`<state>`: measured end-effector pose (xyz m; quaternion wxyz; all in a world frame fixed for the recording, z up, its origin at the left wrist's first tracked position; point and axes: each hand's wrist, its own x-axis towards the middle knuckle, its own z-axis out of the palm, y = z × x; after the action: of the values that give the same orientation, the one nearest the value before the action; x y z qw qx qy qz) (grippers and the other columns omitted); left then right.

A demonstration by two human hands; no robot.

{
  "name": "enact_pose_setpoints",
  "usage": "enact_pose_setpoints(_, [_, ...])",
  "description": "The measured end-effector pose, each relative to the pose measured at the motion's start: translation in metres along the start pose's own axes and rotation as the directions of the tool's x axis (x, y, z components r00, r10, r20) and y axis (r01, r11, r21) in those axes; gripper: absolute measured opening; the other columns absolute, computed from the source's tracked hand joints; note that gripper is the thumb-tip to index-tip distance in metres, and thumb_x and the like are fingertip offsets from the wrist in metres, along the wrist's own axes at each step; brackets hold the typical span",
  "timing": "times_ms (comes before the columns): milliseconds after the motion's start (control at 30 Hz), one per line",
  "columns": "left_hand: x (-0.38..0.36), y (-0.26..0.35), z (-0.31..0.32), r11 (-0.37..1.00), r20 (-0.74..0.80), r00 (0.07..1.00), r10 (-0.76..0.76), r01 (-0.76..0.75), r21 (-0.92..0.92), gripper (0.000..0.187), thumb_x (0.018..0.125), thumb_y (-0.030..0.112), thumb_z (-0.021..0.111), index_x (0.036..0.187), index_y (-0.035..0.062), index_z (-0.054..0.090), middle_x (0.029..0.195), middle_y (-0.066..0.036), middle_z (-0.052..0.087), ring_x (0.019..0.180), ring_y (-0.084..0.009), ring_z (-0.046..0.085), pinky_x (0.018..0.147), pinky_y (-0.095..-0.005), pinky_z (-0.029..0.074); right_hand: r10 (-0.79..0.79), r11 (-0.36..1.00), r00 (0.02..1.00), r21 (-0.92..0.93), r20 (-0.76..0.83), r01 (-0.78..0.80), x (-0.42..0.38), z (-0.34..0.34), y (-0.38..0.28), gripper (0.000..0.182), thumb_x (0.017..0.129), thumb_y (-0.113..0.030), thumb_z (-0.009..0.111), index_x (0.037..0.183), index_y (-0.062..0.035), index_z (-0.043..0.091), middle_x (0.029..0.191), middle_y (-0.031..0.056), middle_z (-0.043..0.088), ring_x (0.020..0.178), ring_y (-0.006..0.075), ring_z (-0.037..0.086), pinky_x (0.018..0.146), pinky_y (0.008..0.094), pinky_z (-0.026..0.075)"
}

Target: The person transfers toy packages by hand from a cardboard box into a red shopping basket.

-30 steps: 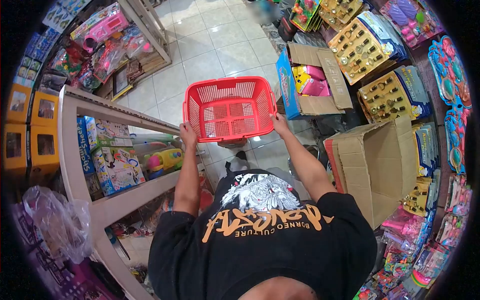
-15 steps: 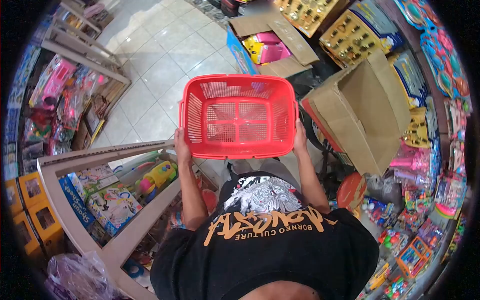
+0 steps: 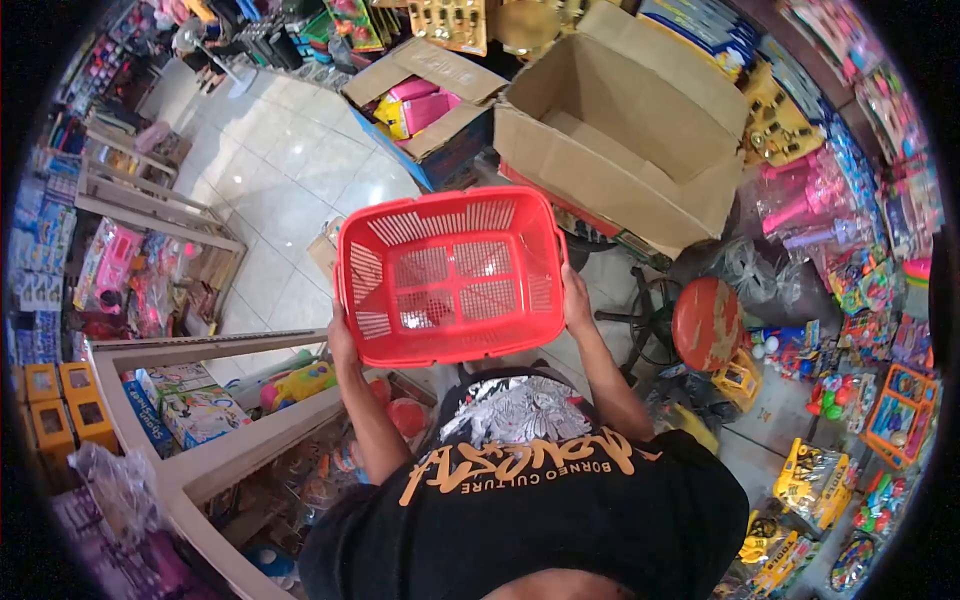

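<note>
A red plastic basket (image 3: 452, 345) with slotted sides and a mesh bottom is held out before my body. Nothing lies inside it; the floor shows through its mesh. My left hand (image 3: 343, 340) grips the left end, with the fingers partly hidden behind the wall. At the opposite end, my right hand (image 3: 576, 300) is closed on the side near the handle. The basket tilts slightly, its right end farther from me. Just beyond its right far corner stands a large open cardboard box (image 3: 620, 130).
A smaller cardboard box (image 3: 455, 75) holds pink and yellow packages. To the right is a worn red round stool (image 3: 707, 322). A white-framed display case (image 3: 190, 480) with toys flanks my left side. Packaged toys (image 3: 815, 480) lie on the right over the tiled floor (image 3: 300, 130).
The basket, still in both hands, has shifted slightly left and toward me and tilted. My view has turned right, so the boxes appear farther left and more of the stool shows.
</note>
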<state>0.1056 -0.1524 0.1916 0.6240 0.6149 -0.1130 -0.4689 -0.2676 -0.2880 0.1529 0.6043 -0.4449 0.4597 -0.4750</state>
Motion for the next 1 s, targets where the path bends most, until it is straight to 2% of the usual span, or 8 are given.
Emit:
enact_pose_setpoints(200, [-0.068, -0.034, 0.054, 0.931, 0.059, 0.989, 0.137, -0.149, 0.333, 0.055, 0.095, 0.043, 0.035, 0.109, -0.0058, 0.056, 0.096, -0.011, 0.062, 0.085, -0.0165, 0.058, 0.076, -0.0316, 0.047, 0.13, 0.985, 0.989, 0.119, -0.066, -0.122, -0.078, -0.087, 0.0, 0.043, 0.097, -0.034, 0.035, 0.112, 0.0011, 0.055, 0.1, 0.004, 0.06, 0.089, 0.0092, 0.054, 0.08, 0.024, 0.043])
enact_pose_setpoints(267, [-0.09, -0.041, 0.099, 0.91, 0.132, 0.988, -0.078, 0.016, 0.415, 0.055, 0.095, 0.043, 0.034, 0.109, -0.0061, 0.056, 0.098, -0.011, 0.062, 0.087, -0.0163, 0.058, 0.078, -0.0318, 0.045, 0.138, 0.982, 0.972, 0.155, -0.189, -0.109, -0.113, -0.136, 0.01, 0.043, 0.096, -0.035, 0.036, 0.11, 0.0013, 0.056, 0.099, 0.0048, 0.06, 0.088, 0.0098, 0.054, 0.08, 0.0249, 0.043])
enact_pose_setpoints(433, [-0.091, -0.095, 0.161, 0.853, 0.285, 0.941, -0.182, 0.006, 0.523, 0.057, 0.095, 0.044, 0.033, 0.106, -0.0056, 0.058, 0.095, -0.01, 0.063, 0.086, -0.015, 0.057, 0.079, -0.0297, 0.044, 0.276, 0.945, 0.853, 0.288, -0.442, -0.157, -0.167, -0.212, -0.001, 0.044, 0.095, -0.038, 0.038, 0.106, 0.0002, 0.057, 0.097, 0.0062, 0.06, 0.085, 0.0125, 0.056, 0.078, 0.0281, 0.045])
enact_pose_setpoints(567, [-0.111, -0.118, 0.218, 0.767, 0.373, 0.887, -0.271, -0.035, 0.641, 0.059, 0.095, 0.046, 0.031, 0.1, -0.0049, 0.061, 0.091, -0.01, 0.064, 0.085, -0.0156, 0.056, 0.077, -0.031, 0.044, 0.18, 0.978, 0.809, 0.186, -0.56, -0.089, -0.212, -0.257, -0.016, 0.043, 0.095, -0.036, 0.039, 0.109, 0.0007, 0.056, 0.095, 0.0064, 0.062, 0.077, 0.0138, 0.059, 0.073, 0.028, 0.048])
enact_pose_setpoints(700, [-0.107, -0.144, 0.256, 0.676, 0.487, 0.784, -0.384, -0.121, 0.727, 0.059, 0.095, 0.045, 0.029, 0.102, -0.004, 0.061, 0.092, -0.008, 0.063, 0.085, -0.0146, 0.056, 0.079, -0.0299, 0.043, 0.206, 0.975, 0.664, 0.208, -0.718, -0.078, -0.252, -0.263, -0.049, 0.042, 0.093, -0.035, 0.044, 0.11, 0.0007, 0.057, 0.099, 0.0077, 0.062, 0.079, 0.0144, 0.06, 0.073, 0.0279, 0.049])
enact_pose_setpoints(767, [-0.105, -0.157, 0.281, 0.77, 0.596, 0.649, -0.473, -0.024, 0.638, 0.05, 0.095, 0.04, 0.035, 0.105, -0.0029, 0.059, 0.094, -0.007, 0.062, 0.086, -0.0128, 0.055, 0.079, -0.0275, 0.043, 0.198, 0.976, 0.619, 0.209, -0.76, -0.056, -0.276, -0.286, -0.025, 0.042, 0.093, -0.036, 0.044, 0.11, 0.0001, 0.056, 0.099, 0.0064, 0.061, 0.084, 0.0134, 0.059, 0.076, 0.0271, 0.047])
enact_pose_setpoints(867, [-0.101, -0.18, 0.313, 0.788, 0.723, 0.5, -0.476, -0.124, 0.604, 0.04, 0.094, 0.033, 0.043, 0.109, -0.0019, 0.057, 0.097, -0.006, 0.061, 0.086, -0.0111, 0.055, 0.08, -0.026, 0.043, 0.213, 0.972, 0.546, 0.234, -0.81, -0.031, -0.295, -0.284, -0.039, 0.04, 0.092, -0.034, 0.046, 0.109, 0.0001, 0.056, 0.102, 0.0063, 0.061, 0.089, 0.0129, 0.058, 0.079, 0.0261, 0.046])
enact_pose_setpoints(1000, [-0.106, -0.213, 0.355, 0.836, 0.79, 0.406, -0.458, -0.105, 0.539, 0.028, 0.09, 0.024, 0.052, 0.106, 0.0007, 0.056, 0.093, -0.004, 0.06, 0.082, -0.0103, 0.055, 0.074, -0.0251, 0.045, 0.088, 0.993, 0.368, 0.05, -0.926, -0.11, -0.331, -0.303, -0.025, 0.036, 0.092, -0.032, 0.048, 0.103, 0.0004, 0.059, 0.092, 0.0052, 0.061, 0.08, 0.0119, 0.057, 0.072, 0.0263, 0.047])
